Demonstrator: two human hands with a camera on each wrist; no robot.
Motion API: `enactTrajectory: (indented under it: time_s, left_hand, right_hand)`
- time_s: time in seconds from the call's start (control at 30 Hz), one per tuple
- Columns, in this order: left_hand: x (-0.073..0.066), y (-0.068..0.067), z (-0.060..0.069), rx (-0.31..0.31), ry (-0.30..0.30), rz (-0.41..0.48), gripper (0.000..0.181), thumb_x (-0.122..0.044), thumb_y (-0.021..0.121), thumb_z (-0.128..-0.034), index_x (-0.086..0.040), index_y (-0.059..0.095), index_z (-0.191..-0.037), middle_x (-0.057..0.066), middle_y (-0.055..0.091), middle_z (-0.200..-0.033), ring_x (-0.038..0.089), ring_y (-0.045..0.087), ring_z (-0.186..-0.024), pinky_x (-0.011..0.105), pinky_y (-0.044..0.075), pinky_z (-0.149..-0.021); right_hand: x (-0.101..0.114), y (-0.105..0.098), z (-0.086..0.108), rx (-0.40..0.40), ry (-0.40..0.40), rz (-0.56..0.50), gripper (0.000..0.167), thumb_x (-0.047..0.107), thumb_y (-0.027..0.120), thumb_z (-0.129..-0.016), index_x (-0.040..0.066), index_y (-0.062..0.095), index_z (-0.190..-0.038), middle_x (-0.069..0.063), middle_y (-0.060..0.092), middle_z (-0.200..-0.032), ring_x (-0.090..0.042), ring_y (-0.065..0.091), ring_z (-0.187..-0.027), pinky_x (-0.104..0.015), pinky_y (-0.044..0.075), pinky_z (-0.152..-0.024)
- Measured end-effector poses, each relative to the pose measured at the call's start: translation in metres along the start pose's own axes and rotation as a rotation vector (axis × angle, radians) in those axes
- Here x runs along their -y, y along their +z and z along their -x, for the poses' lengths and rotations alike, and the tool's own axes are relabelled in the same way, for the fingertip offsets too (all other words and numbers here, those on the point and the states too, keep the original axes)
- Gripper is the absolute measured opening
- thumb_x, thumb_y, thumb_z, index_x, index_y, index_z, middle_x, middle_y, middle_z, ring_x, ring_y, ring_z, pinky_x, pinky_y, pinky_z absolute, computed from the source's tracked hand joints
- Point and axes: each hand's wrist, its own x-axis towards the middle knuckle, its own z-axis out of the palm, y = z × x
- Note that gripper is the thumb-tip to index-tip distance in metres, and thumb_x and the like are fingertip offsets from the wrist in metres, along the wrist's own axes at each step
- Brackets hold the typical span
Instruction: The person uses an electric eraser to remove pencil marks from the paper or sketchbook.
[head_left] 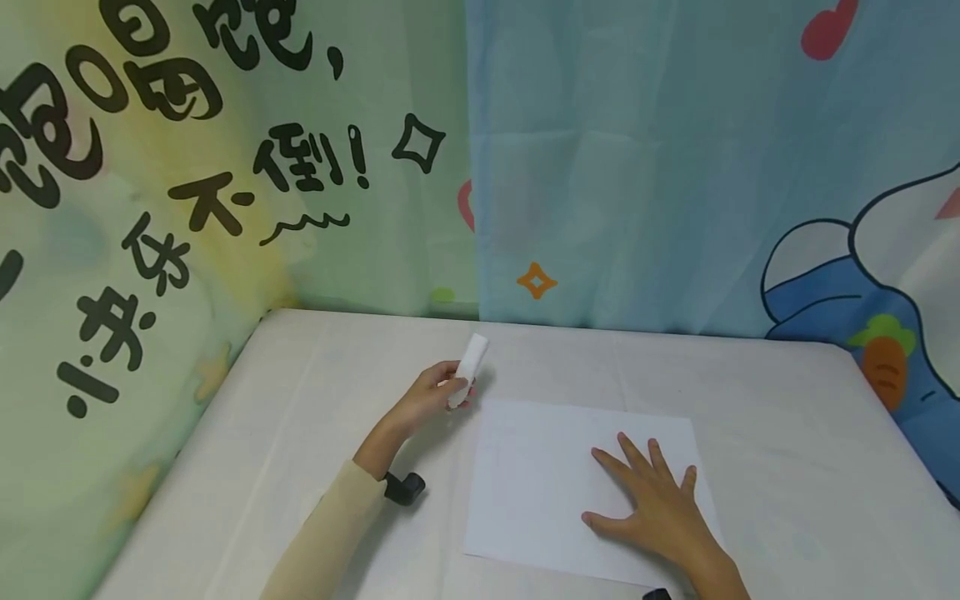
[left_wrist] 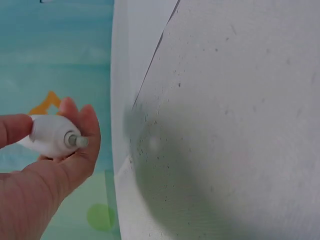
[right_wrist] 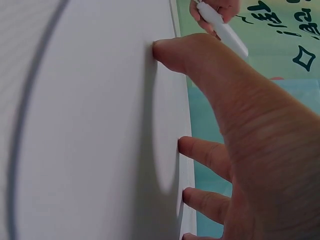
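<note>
My left hand (head_left: 426,402) grips a thick white tube (head_left: 472,358) between thumb and fingers, above the table to the left of a sheet of paper. The left wrist view shows the tube's rounded end (left_wrist: 50,134), with a short, narrow greyish tip pointing out past the fingers; its exact kind is unclear. My right hand (head_left: 654,507) lies with spread fingers on the white paper (head_left: 532,475), its fingertips touching the sheet. In the right wrist view the thumb (right_wrist: 172,52) presses on the paper, and the tube (right_wrist: 225,30) appears beyond it.
A white cloth covers the table (head_left: 360,358). Printed curtains (head_left: 600,167) hang along its back and left sides. A black wrist camera (head_left: 405,488) sits at the left wrist, and the edge of another black device (head_left: 657,594) shows near the right wrist.
</note>
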Motion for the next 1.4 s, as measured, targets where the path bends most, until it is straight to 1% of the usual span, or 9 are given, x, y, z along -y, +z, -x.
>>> enactTrajectory:
  time_s: [0.13,0.37,0.43,0.63,0.77,0.87,1.1,1.23,1.4]
  left_hand:
    - [0.001,0.002,0.004,-0.001,0.040,0.014,0.043,-0.008,0.052,-0.0992,0.010,0.038,-0.137,0.027,0.054,-0.125,0.034,0.065,-0.107,0.024,0.050,-0.076]
    - [0.003,0.005,0.008,-0.040,0.066,0.053,0.045,-0.003,0.056,-0.0947,0.013,0.040,-0.133,0.030,0.056,-0.124,0.015,0.061,-0.097,0.026,0.054,-0.078]
    - [0.004,0.006,0.009,-0.048,0.068,0.067,0.043,-0.001,0.057,-0.0941,0.013,0.040,-0.131,0.031,0.056,-0.123,0.017,0.063,-0.097,0.028,0.055,-0.079]
    - [0.006,0.010,0.009,-0.079,0.064,0.123,0.040,0.003,0.057,-0.0933,0.011,0.037,-0.127,0.032,0.055,-0.123,0.033,0.067,-0.103,0.038,0.057,-0.083]
    - [0.007,0.012,0.008,-0.120,0.048,0.126,0.041,0.004,0.059,-0.0917,0.011,0.037,-0.126,0.032,0.055,-0.123,0.028,0.066,-0.100,0.037,0.057,-0.083]
    - [0.008,0.013,0.006,-0.126,0.049,0.129,0.044,0.006,0.060,-0.0896,0.010,0.038,-0.127,0.032,0.055,-0.125,0.026,0.065,-0.099,0.036,0.057,-0.083]
    - [0.010,0.019,-0.003,-0.089,0.096,0.109,0.050,0.007,0.061,-0.0886,0.011,0.036,-0.132,0.032,0.055,-0.124,0.029,0.067,-0.102,0.036,0.057,-0.083]
    - [0.010,0.025,-0.007,-0.091,0.093,0.109,0.052,0.007,0.061,-0.0884,0.012,0.035,-0.133,0.031,0.056,-0.121,0.030,0.067,-0.100,0.036,0.057,-0.082]
    - [0.008,0.030,-0.012,-0.109,0.080,0.116,0.049,0.008,0.060,-0.0886,0.011,0.037,-0.132,0.027,0.057,-0.116,0.037,0.066,-0.103,0.037,0.057,-0.084]
  right_hand:
    - [0.000,0.000,0.001,0.003,0.000,0.001,0.084,0.062,0.076,-0.070,0.018,0.054,-0.138,-0.024,0.036,-0.151,-0.060,0.020,-0.136,-0.087,0.007,-0.091]
    - [0.001,-0.001,0.002,0.006,0.001,-0.004,0.084,0.061,0.076,-0.070,0.018,0.054,-0.139,-0.024,0.035,-0.151,-0.060,0.019,-0.136,-0.087,0.007,-0.091]
    - [0.001,-0.001,0.001,0.004,0.000,-0.003,0.084,0.061,0.075,-0.070,0.018,0.054,-0.139,-0.023,0.035,-0.151,-0.060,0.019,-0.136,-0.087,0.007,-0.091]
    - [0.000,-0.001,0.002,-0.008,-0.003,0.003,0.083,0.062,0.075,-0.070,0.018,0.054,-0.138,-0.024,0.036,-0.151,-0.060,0.020,-0.136,-0.087,0.008,-0.091]
    - [0.001,-0.001,0.002,-0.008,-0.005,-0.004,0.084,0.062,0.075,-0.070,0.018,0.055,-0.138,-0.024,0.036,-0.151,-0.061,0.019,-0.136,-0.087,0.007,-0.091]
    - [0.001,-0.002,0.002,-0.007,-0.005,-0.010,0.084,0.062,0.075,-0.070,0.017,0.054,-0.138,-0.024,0.036,-0.151,-0.061,0.019,-0.136,-0.087,0.007,-0.091]
    - [0.001,-0.003,0.004,-0.012,-0.004,-0.020,0.083,0.061,0.076,-0.071,0.018,0.054,-0.139,-0.023,0.036,-0.151,-0.060,0.019,-0.136,-0.087,0.006,-0.091]
    - [0.002,-0.003,0.005,-0.007,-0.002,-0.040,0.083,0.061,0.076,-0.070,0.018,0.054,-0.139,-0.023,0.035,-0.151,-0.060,0.018,-0.137,-0.087,0.005,-0.092]
    - [0.003,-0.004,0.005,-0.016,-0.005,-0.029,0.084,0.061,0.076,-0.069,0.018,0.055,-0.138,-0.023,0.037,-0.151,-0.060,0.019,-0.136,-0.087,0.006,-0.091]
